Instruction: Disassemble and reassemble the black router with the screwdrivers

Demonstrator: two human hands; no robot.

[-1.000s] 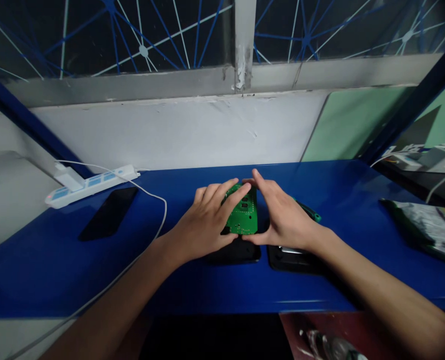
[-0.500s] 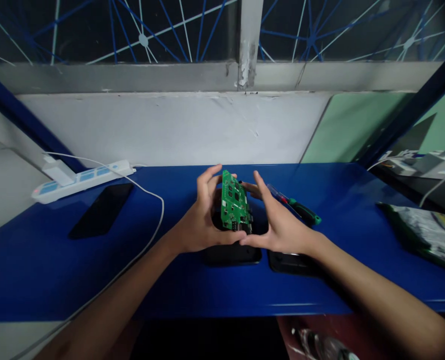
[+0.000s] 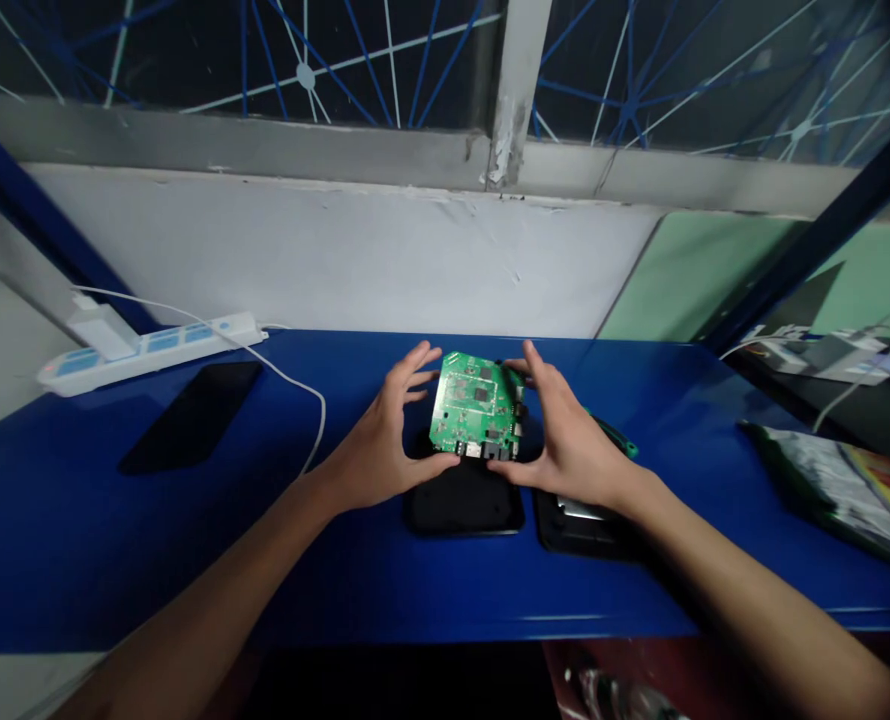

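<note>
A green circuit board (image 3: 466, 405) is held up between my two hands, its chip-covered face tilted toward me and its connectors along the lower and right edges. My left hand (image 3: 377, 440) grips it from the left, thumb at the lower edge. On the other side, my right hand (image 3: 572, 440) holds the right part, thumb under the lower right corner. Below the board lies a black plastic case piece (image 3: 464, 508) on the blue table. A second black case piece (image 3: 584, 540), with a silvery plate, is partly covered by my right hand and forearm.
A green-handled screwdriver (image 3: 619, 437) lies behind my right hand, mostly hidden. On the left are a black phone (image 3: 190, 420), a white power strip (image 3: 160, 352) and a white cable (image 3: 295, 380). A shiny packet (image 3: 827, 480) rests at the right.
The board has been turned from a steep, narrow angle so its face shows broadly. My hands have moved slightly apart around it, and the camera view has tilted a little.
</note>
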